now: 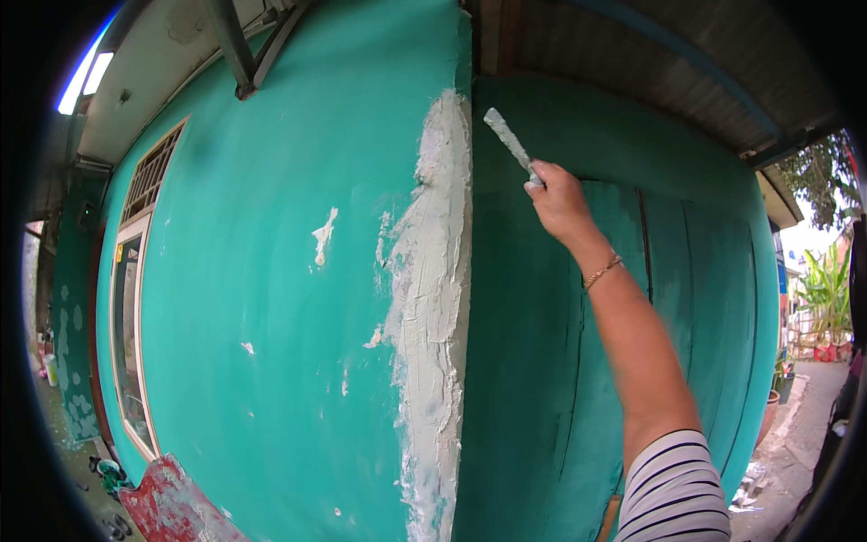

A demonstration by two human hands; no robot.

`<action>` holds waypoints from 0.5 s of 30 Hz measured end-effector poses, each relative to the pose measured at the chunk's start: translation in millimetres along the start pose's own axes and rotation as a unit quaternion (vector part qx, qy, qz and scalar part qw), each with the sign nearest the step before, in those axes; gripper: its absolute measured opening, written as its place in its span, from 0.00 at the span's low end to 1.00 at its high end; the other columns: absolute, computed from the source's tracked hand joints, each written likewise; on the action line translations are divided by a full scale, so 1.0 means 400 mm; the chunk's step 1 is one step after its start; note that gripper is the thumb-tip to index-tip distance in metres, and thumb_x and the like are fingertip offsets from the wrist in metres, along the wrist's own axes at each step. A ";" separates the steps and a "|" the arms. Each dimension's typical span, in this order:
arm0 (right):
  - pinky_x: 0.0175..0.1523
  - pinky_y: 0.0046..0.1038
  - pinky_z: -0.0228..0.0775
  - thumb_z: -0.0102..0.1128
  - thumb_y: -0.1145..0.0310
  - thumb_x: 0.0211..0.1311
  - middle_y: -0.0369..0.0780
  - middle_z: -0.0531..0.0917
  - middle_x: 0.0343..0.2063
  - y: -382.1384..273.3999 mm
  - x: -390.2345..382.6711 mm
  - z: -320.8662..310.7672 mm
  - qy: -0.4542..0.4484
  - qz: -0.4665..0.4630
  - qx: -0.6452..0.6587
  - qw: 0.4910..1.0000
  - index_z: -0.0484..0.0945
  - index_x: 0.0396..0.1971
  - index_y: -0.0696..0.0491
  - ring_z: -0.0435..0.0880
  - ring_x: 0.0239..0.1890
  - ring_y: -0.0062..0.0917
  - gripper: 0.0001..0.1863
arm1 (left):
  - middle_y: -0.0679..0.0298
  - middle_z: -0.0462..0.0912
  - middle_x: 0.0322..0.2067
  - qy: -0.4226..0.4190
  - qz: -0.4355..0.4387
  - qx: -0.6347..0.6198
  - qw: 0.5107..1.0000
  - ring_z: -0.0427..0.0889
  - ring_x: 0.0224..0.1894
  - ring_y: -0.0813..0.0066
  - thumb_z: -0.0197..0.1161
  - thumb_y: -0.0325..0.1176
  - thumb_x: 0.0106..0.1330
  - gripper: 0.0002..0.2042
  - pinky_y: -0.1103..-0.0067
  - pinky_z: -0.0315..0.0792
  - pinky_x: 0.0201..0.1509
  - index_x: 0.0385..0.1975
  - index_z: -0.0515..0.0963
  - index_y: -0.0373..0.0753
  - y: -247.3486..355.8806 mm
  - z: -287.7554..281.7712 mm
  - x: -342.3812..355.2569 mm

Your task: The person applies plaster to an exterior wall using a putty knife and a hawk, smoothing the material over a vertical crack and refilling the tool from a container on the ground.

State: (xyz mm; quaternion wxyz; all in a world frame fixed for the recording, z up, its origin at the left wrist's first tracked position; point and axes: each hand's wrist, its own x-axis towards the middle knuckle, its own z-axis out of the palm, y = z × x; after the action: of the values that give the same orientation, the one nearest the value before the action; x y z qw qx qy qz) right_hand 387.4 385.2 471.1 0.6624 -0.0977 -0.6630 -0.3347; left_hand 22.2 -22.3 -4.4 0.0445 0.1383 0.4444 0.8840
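White filler point(433, 298) already covers most of the green wall corner point(465, 63), though its top looks bare, and the right hand point(555, 194) holds the scraper point(510, 140) tight there.

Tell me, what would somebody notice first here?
Probably the thick streak of white filler running down the corner of the teal wall, in the middle. Next, the right hand raised high, holding a putty knife near that corner. At the lower left is a red board smeared with filler.
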 end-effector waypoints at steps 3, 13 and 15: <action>0.49 0.40 0.73 0.53 0.77 0.61 0.48 0.78 0.38 -0.030 -0.010 0.051 -0.020 0.037 0.021 0.999 0.77 0.53 0.52 0.79 0.42 0.46 0.19 | 0.60 0.77 0.27 -0.006 0.009 0.010 1.000 0.76 0.21 0.74 0.58 0.28 0.62 0.34 0.79 0.71 0.19 0.69 0.55 0.41 0.039 -0.007 -0.025; 0.44 0.37 0.72 0.51 0.83 0.56 0.45 0.75 0.31 -0.131 -0.259 -0.145 -0.151 0.056 0.112 0.980 0.80 0.51 0.54 0.78 0.34 0.39 0.22 | 0.60 0.77 0.28 0.000 0.062 0.064 0.996 0.76 0.21 0.74 0.58 0.29 0.62 0.30 0.79 0.70 0.18 0.66 0.59 0.41 0.118 0.007 -0.069; 0.47 0.38 0.74 0.50 0.82 0.57 0.47 0.79 0.36 -0.122 -0.238 -0.128 -0.121 0.044 0.133 0.983 0.80 0.51 0.53 0.80 0.38 0.42 0.22 | 0.60 0.78 0.28 -0.007 0.061 0.071 0.996 0.76 0.21 0.74 0.58 0.29 0.62 0.29 0.79 0.70 0.18 0.65 0.61 0.41 0.130 -0.002 -0.074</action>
State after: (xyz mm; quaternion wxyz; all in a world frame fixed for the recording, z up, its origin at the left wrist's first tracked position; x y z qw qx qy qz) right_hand 411.0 348.9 360.8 0.5985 -0.0777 -0.7719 -0.1999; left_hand 52.7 -60.4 30.5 -0.0160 0.1745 0.4966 0.8501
